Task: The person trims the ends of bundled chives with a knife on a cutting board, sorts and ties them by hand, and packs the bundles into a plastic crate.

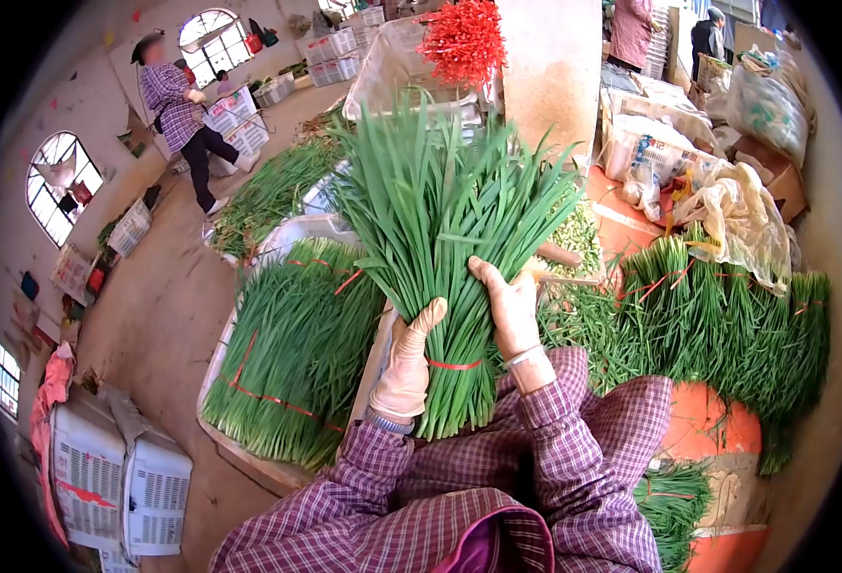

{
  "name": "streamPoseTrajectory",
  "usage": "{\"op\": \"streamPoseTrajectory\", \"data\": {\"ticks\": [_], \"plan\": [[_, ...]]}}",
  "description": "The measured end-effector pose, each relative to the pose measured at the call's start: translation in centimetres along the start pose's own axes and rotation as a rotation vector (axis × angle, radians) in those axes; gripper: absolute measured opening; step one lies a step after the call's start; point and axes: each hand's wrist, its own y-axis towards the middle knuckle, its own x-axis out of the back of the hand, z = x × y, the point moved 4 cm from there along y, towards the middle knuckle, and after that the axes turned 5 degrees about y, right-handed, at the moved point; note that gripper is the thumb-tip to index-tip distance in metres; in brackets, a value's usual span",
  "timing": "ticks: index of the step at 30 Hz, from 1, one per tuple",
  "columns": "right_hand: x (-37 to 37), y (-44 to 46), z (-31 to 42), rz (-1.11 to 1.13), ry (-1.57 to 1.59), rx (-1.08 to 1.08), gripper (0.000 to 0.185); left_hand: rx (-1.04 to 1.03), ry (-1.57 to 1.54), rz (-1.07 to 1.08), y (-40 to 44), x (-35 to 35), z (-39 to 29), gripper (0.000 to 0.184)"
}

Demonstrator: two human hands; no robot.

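Note:
Upright in front of me is a bundle of garlic chives (pixel 445 229), its leaves fanning out at the top and its pale cut ends pointing down at my lap. A red tie (pixel 454 365) circles it near the lower end. My left hand (pixel 405 371), in a pale glove, is closed around the bundle's left side, thumb across the stems. Higher up on the right side, my right hand (pixel 510 310) grips the same bundle with its thumb on the leaves; a light band circles that wrist. The fingers behind the stems are hidden.
A crate of tied chive bundles (pixel 282 353) is at my left. More tied chives (pixel 717 325) lie at right beneath crumpled plastic (pixel 741 220). Red ties (pixel 464 43) hang ahead beside a pillar (pixel 550 76). White crates (pixel 120 473) stand lower left; a person (pixel 177 105) walks beyond.

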Motion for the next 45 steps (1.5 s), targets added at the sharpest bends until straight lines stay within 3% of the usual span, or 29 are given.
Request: {"op": "streamPoseTrajectory", "data": {"ticks": [5, 7, 8, 10, 12, 15, 16, 20, 25, 28, 30, 32, 34, 38, 40, 42, 44, 45], "plan": [[0.9, 0.3, 0.2, 0.007, -0.09, 0.019, 0.025, -0.008, -0.027, -0.001, -0.1, -0.3, -0.2, 0.058], [1.6, 0.7, 1.3, 0.13, -0.24, 0.047, 0.034, 0.001, 0.042, -0.01, 0.1, 0.2, 0.0, 0.052], [2.7, 1.6, 1.6, 0.151, -0.31, 0.114, 0.047, 0.0, 0.041, -0.009, 0.1, 0.4, -0.1, 0.052], [4.9, 2.9, 4.5, 0.091, -0.613, -0.012, 0.054, -0.014, 0.052, 0.001, 0.1, 0.7, -0.2, 0.048], [6.4, 4.1, 7.2, -0.098, -0.441, 0.385, 0.046, -0.04, 0.091, -0.001, 0.5, 1.8, 0.5, 0.048], [4.1, 2.0, 13.2, -0.103, -0.495, 0.728, 0.036, -0.005, 0.076, -0.015, 0.4, 1.8, 0.6, 0.049], [2.7, 1.2, 14.3, -0.067, -0.404, 0.732, 0.027, -0.003, 0.078, -0.011, 0.5, 1.8, 0.7, 0.049], [-2.9, -0.6, 14.5, 0.181, -0.892, 1.107, 0.004, -0.009, 0.131, 0.046, 0.3, 1.3, 0.7, 0.052], [-3.2, 2.4, 12.4, 0.183, -1.089, 0.743, 0.023, 0.005, 0.22, 0.082, -0.1, 1.0, 0.6, 0.062], [-2.9, 3.5, 11.9, 0.248, -1.272, 0.687, 0.031, 0.046, 0.207, 0.104, -0.4, 0.5, 0.2, 0.066], [-2.8, 4.0, 12.0, 0.27, -1.274, 0.634, 0.036, 0.048, 0.237, 0.105, -0.6, 0.3, 0.0, 0.068], [-2.5, 4.7, 11.0, 0.372, -1.333, 0.404, 0.041, 0.047, 0.264, 0.104, -0.6, 0.3, 0.2, 0.069], [-1.9, 5.1, 10.3, 0.374, -1.3, 0.367, 0.044, 0.025, 0.232, 0.109, -0.5, 0.5, 0.6, 0.07], [-0.9, 5.3, 9.0, 0.27, -1.206, 0.422, 0.038, 0.038, 0.243, 0.103, -0.6, 0.5, 0.6, 0.071], [-0.3, 5.4, 8.9, 0.159, -0.66, 0.308, 0.029, 0.018, 0.266, 0.089, -0.6, 0.4, 0.4, 0.071], [0.0, 5.3, 8.3, 0.112, -0.637, 0.229, 0.022, 0.033, 0.253, 0.082, -0.5, 0.5, 0.8, 0.071], [-0.3, 4.9, 8.5, 0.158, -0.404, 0.422, 0.022, 0.045, 0.24, 0.073, -0.4, 0.4, 0.8, 0.071], [0.3, 5.4, 8.9, 0.079, -0.424, 0.388, 0.022, 0.041, 0.244, 0.078, -0.6, 0.4, 0.7, 0.071]]}}
